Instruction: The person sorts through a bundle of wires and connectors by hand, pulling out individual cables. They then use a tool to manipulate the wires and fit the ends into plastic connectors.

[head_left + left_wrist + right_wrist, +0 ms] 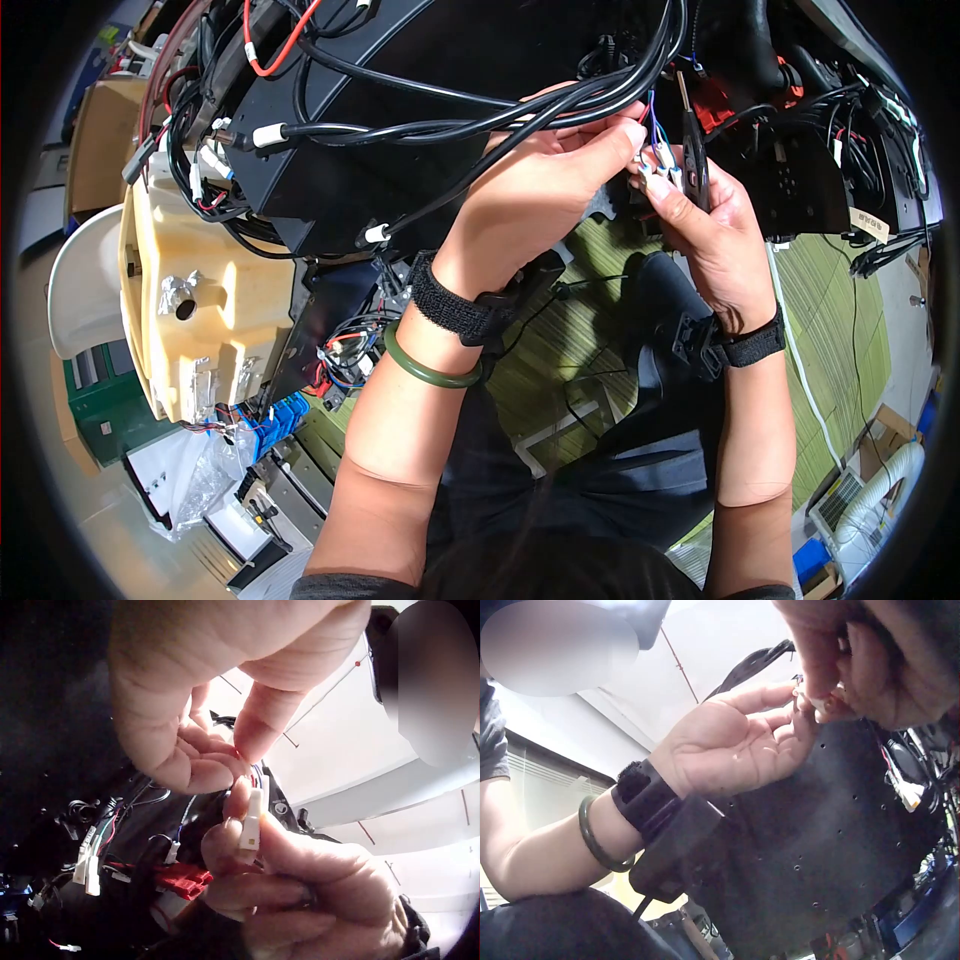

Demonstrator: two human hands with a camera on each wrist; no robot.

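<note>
My left hand (545, 170) pinches between thumb and fingertip what looks like a thin wire end, largely hidden by the fingertips. Close against it, my right hand (715, 225) holds a small white plug connector (251, 825) between thumb and finger. Thin blue and purple wires (653, 120) run down to the white connectors at that hand. A dark tool with a slim metal tip (684, 90) stands upright along the right fingers; its exact kind is unclear. In the right wrist view the left palm (727, 742) faces the camera, its fingertips meeting the right ones.
Thick black cables (400, 130) cross over the left hand in front of a large black panel (400, 50). Red connectors (184, 881) and loose white plugs (88, 874) hang nearby. A cream-coloured housing (215, 280) stands at the left, above green flooring (570, 350).
</note>
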